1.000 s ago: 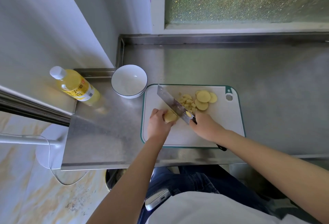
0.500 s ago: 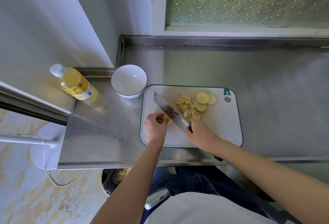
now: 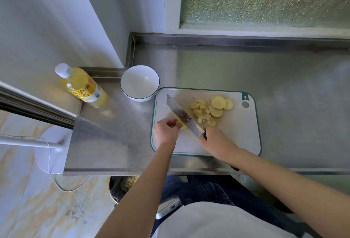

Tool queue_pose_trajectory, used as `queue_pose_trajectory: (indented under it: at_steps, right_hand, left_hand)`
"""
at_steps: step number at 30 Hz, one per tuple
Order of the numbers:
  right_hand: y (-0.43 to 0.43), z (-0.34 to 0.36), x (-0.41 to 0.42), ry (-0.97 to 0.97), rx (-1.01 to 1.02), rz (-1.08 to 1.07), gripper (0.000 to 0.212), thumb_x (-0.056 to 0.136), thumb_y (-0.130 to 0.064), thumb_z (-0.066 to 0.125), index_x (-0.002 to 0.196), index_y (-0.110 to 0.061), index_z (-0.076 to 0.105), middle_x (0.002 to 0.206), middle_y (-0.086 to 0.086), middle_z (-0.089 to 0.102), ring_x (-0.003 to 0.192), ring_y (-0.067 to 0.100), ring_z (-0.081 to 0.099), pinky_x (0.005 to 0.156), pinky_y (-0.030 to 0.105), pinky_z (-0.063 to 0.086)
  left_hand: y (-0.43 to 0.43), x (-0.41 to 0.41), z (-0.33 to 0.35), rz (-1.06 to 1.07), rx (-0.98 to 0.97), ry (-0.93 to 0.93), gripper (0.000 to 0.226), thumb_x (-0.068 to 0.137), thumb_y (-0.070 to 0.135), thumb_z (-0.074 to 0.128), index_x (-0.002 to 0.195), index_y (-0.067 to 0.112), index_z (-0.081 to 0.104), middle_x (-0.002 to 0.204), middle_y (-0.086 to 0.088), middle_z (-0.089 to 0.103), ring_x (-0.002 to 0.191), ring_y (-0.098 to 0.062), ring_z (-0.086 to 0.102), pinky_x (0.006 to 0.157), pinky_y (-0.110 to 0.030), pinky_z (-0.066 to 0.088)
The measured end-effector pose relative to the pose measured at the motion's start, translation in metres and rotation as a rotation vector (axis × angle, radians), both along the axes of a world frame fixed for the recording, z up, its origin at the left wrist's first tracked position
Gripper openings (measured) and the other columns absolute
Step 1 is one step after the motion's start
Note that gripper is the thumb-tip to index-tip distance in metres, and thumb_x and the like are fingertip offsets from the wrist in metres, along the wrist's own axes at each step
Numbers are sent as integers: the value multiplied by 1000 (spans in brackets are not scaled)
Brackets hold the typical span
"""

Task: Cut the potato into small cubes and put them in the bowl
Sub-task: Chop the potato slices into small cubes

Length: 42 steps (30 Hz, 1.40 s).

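A white cutting board with a green rim (image 3: 236,133) lies on the steel counter. My left hand (image 3: 165,130) pinches a small potato piece (image 3: 182,125) near the board's left side. My right hand (image 3: 215,142) grips the handle of a cleaver (image 3: 184,116), whose blade slants up to the left, right beside the held piece. A heap of potato cubes (image 3: 202,113) lies right of the blade, with three round potato slices (image 3: 219,105) beyond it. A white bowl (image 3: 139,82) stands off the board's upper left corner and holds nothing.
A bottle of yellow liquid (image 3: 81,85) stands left of the bowl near the counter's left edge. A steel backsplash (image 3: 227,39) runs along the back under a frosted window. Below the counter's front edge sits a bin (image 3: 121,188) with potato scraps.
The potato piece under my left hand looks smaller, and my fingers have curled tighter round it. The cube heap to the right of the blade has grown.
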State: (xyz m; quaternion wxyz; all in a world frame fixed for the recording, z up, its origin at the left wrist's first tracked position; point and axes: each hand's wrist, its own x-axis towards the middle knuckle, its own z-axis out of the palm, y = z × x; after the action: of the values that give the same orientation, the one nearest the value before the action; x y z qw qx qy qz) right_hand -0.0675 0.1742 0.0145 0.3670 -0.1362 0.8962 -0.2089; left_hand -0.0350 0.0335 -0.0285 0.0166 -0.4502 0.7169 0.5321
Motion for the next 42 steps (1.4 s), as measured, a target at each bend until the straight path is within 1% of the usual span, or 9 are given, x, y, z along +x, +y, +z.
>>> queue_pose_trajectory:
  at_steps: [4, 14, 22, 25, 27, 30, 33, 36, 42]
  right_hand:
    - [-6, 2, -1, -36, 61, 11, 35, 96, -15, 36, 64, -21, 25, 61, 0, 35, 52, 11, 32, 46, 23, 20]
    - [-8, -2, 0, -50, 92, -9, 37, 97, -16, 36, 62, -19, 24, 61, 0, 33, 52, 11, 31, 46, 24, 19]
    - [-13, -1, 1, -39, 81, 7, 40, 99, -16, 34, 61, -19, 22, 62, -1, 34, 53, 8, 32, 46, 22, 18]
    - [-9, -2, 1, -43, 72, -3, 34, 98, -16, 35, 64, -15, 28, 62, -1, 35, 55, 13, 35, 48, 25, 22]
    - [-7, -2, -2, -55, 43, -21, 26, 97, -17, 36, 72, -11, 35, 66, 2, 41, 65, 22, 42, 57, 29, 30]
    - [-3, -2, -5, -53, 4, -33, 14, 96, -17, 37, 87, -8, 40, 79, 10, 50, 75, 26, 46, 66, 30, 33]
    - [-2, -2, -2, -21, -20, -24, 14, 96, -17, 37, 85, -9, 39, 68, 3, 45, 72, 26, 45, 62, 29, 32]
    - [2, -1, 0, 25, -62, -29, 12, 96, -16, 37, 85, -11, 37, 63, -2, 39, 62, 21, 41, 49, 26, 26]
    - [5, 0, 2, 31, -70, 0, 12, 95, -16, 38, 85, -11, 37, 62, -1, 39, 58, 18, 39, 48, 28, 24]
  left_hand:
    - [-2, -2, 2, -4, 31, -26, 22, 75, 6, 74, 97, 5, 71, 91, -7, 71, 77, -14, 59, 72, -18, 42]
    - [-5, -4, 4, -17, 59, -63, 22, 74, 7, 76, 95, 6, 71, 85, -2, 68, 73, -12, 58, 65, -14, 40]
    - [-5, -4, 7, -12, 55, -62, 22, 74, 9, 76, 95, 7, 72, 85, -2, 69, 73, -12, 58, 71, -17, 42]
    - [-5, -4, 7, -29, 40, -65, 21, 73, 10, 77, 94, 9, 72, 82, 0, 67, 72, -10, 57, 56, -3, 38]
    - [-6, -3, 7, -39, 19, -56, 20, 73, 10, 77, 93, 10, 72, 79, 3, 65, 70, -8, 56, 48, 0, 38]
    - [-5, -1, 6, -61, -19, -33, 20, 73, 10, 76, 92, 9, 72, 81, 1, 67, 71, -9, 58, 50, 3, 38]
    - [-3, 2, 4, -57, -26, -1, 22, 73, 9, 77, 94, 7, 70, 81, -1, 66, 71, -10, 59, 53, 5, 38]
    - [-2, 5, 3, -32, -30, 5, 23, 75, 10, 76, 97, 7, 69, 82, -1, 66, 73, -10, 59, 59, -2, 41]
    - [0, 8, 1, -13, -45, -28, 17, 78, 12, 72, 94, 10, 71, 81, 1, 66, 75, -11, 60, 68, -13, 42]
